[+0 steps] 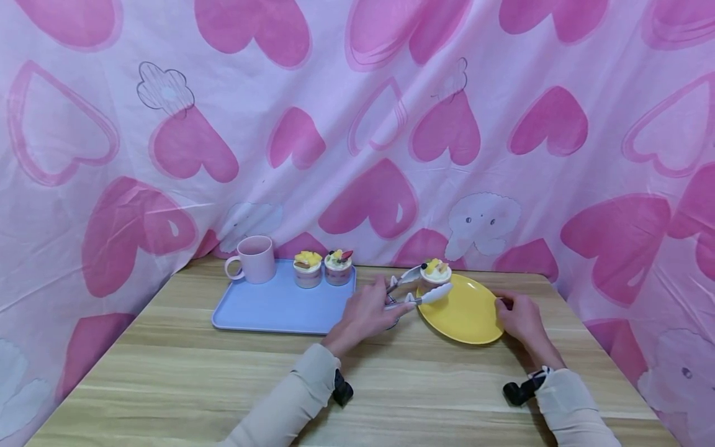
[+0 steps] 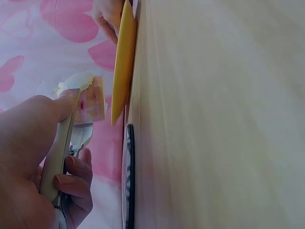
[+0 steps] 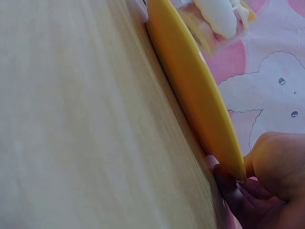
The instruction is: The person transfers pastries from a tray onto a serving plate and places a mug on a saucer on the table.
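Note:
My left hand (image 1: 365,313) grips a pair of tongs (image 2: 58,162) with pale tips. Between the tips is a clear dessert cup (image 1: 435,274) topped with cream and fruit, over the left part of a yellow plate (image 1: 469,313). In the left wrist view the cup (image 2: 89,102) stands out above the plate's level. My right hand (image 1: 524,320) pinches the plate's right rim, thumb on one face and fingers beneath, as the right wrist view shows.
A blue tray (image 1: 268,316) lies on the left, carrying a pink mug (image 1: 258,261) and two more dessert cups (image 1: 308,273). Beneath my left hand lies a flat dark-rimmed disc (image 2: 130,176) on the wooden table (image 1: 424,385). A heart-patterned pink cloth (image 1: 368,198) hangs behind.

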A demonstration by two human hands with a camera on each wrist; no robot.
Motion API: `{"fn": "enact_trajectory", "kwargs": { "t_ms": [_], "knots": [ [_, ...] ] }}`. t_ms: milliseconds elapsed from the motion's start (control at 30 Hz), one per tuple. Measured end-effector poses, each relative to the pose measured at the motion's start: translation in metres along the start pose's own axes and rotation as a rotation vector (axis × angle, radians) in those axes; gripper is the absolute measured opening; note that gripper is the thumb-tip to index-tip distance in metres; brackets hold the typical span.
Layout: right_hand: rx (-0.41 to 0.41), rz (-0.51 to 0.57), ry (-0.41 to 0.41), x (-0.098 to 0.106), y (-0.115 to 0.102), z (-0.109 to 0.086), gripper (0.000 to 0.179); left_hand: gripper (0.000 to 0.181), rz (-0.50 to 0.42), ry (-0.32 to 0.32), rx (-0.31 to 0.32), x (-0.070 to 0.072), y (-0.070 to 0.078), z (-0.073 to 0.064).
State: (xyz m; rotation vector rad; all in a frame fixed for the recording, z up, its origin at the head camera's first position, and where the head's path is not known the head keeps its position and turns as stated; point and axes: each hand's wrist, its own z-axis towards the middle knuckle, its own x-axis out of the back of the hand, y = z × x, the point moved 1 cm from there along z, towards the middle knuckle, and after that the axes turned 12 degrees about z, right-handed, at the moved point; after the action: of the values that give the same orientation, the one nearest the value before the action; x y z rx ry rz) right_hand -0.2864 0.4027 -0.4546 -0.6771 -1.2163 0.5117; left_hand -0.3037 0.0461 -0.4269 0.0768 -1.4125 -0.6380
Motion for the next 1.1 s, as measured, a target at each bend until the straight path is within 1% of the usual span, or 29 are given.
{"fn": "enact_trajectory", "kwargs": {
  "t_ms": [100,300,400,500,667,933,1100],
  "knots": [
    [0.010,-0.004,0.011,0.000,0.001,0.000,0.036,0.068,0.009,-0.009,-0.003,-0.003,0.006,0.003],
    [-0.008,0.003,0.005,0.001,0.001,0.000,0.037,0.068,0.005,-0.026,-0.004,-0.010,0.016,0.009],
    [-0.020,0.008,-0.002,0.001,0.000,0.000,0.037,0.067,0.033,-0.027,0.009,-0.012,0.019,0.012],
    [-0.019,0.012,-0.006,0.001,-0.001,0.000,0.038,0.068,0.060,-0.044,0.023,-0.014,0.021,0.014],
    [-0.022,0.007,0.002,0.000,-0.001,0.000,0.037,0.070,0.060,-0.073,0.043,-0.017,0.025,0.019],
    [-0.028,0.015,0.004,-0.001,-0.001,0.000,0.037,0.069,0.135,-0.038,0.021,-0.023,0.030,0.024],
    [-0.026,0.015,0.008,-0.001,-0.001,0.000,0.037,0.068,0.148,-0.036,0.012,-0.025,0.033,0.027]
  ]
}}
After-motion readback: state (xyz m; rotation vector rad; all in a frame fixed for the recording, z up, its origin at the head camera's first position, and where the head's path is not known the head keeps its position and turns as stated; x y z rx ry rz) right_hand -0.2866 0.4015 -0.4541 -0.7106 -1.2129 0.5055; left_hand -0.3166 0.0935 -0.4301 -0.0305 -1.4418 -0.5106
